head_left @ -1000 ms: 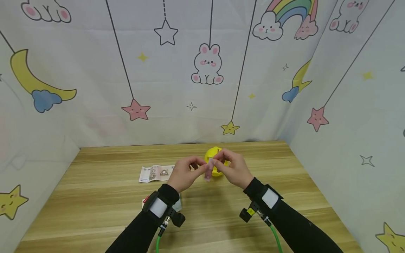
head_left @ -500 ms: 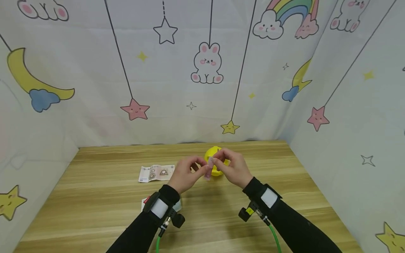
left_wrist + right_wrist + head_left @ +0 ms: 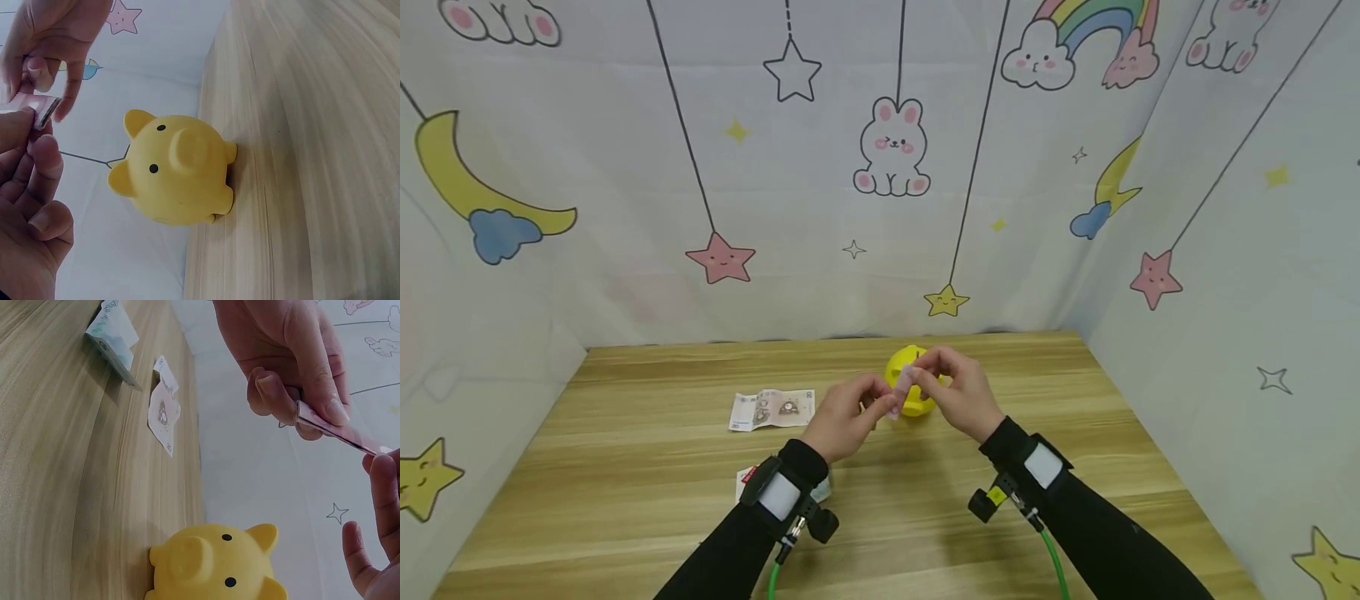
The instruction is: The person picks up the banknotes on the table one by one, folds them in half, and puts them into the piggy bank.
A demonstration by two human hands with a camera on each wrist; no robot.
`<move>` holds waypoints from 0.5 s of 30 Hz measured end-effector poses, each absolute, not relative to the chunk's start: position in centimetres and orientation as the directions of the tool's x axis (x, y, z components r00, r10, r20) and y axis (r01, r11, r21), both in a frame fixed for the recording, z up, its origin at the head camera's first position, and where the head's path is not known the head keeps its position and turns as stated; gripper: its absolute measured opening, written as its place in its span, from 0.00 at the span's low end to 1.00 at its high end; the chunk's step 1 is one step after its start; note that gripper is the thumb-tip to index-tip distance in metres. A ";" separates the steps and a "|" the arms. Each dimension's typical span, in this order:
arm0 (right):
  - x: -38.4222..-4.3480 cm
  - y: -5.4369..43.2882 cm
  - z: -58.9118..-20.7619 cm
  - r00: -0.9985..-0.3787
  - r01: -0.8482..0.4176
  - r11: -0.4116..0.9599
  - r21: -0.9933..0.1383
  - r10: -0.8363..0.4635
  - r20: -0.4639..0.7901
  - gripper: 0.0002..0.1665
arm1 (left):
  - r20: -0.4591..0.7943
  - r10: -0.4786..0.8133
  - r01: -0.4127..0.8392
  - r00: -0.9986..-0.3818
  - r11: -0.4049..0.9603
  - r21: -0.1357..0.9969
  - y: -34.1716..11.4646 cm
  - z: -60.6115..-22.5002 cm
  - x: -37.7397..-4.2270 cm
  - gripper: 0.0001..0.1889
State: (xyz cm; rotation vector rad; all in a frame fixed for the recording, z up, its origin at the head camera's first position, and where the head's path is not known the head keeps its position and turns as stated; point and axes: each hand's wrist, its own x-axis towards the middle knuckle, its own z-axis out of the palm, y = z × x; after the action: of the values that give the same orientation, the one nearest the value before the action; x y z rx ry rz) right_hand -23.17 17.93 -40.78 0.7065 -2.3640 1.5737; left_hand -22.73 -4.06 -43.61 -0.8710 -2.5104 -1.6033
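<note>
A pinkish banknote [image 3: 903, 385], folded into a narrow strip, is held above the table between both hands. My left hand [image 3: 845, 417] pinches its lower end between thumb and fingers. Its upper end is pinched by my right hand [image 3: 958, 392]. In the right wrist view the folded note [image 3: 340, 432] shows stacked layers at one end. Just behind the hands stands a yellow piggy bank [image 3: 898, 363], partly hidden by the right hand. In the left wrist view this piggy bank [image 3: 187, 181] sits upright on its feet, facing the camera.
A creased banknote [image 3: 772, 410] lies flat on the wooden table [image 3: 625, 467], left of the hands. Nearer the front, a folded greenish note [image 3: 115, 337] is mostly hidden under the left wrist in the head view. Cartoon-printed cloth walls [image 3: 820, 167] enclose the back and sides.
Both hands keep hold of the folded note. The right hand has shifted slightly up and right with its end, and more of the strip shows between the hands.
</note>
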 end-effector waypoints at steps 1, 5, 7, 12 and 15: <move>-23.2 18.0 -40.8 -0.875 -0.475 0.307 -0.825 -0.261 0.407 0.05 | 0.323 0.433 0.476 -0.841 0.310 0.823 -4.0 -43.6 -22.7 0.04; -23.4 18.5 -40.9 -0.918 -0.383 0.289 -0.877 -0.225 0.326 0.06 | 0.312 0.418 0.458 -0.853 0.312 0.832 -3.7 -43.5 -22.8 0.06; -23.5 18.7 -40.8 -0.924 -0.370 0.286 -0.884 -0.211 0.319 0.06 | 0.289 0.405 0.429 -0.867 0.312 0.848 -3.7 -43.5 -22.9 0.08; -23.4 19.2 -40.7 -0.919 -0.387 0.281 -0.878 -0.201 0.340 0.05 | 0.234 0.395 0.373 -0.888 0.323 0.870 -3.7 -43.8 -23.2 0.05; -23.4 19.5 -40.8 -0.916 -0.394 0.281 -0.875 -0.204 0.347 0.05 | 0.240 0.414 0.391 -0.878 0.331 0.859 -3.6 -43.9 -23.3 0.05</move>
State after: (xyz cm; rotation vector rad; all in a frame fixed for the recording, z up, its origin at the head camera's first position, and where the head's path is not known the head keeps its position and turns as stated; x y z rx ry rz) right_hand -23.43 19.50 -40.83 0.5603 -2.3762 1.6993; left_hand -23.25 -3.60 -43.92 -0.7809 -2.5810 -1.6548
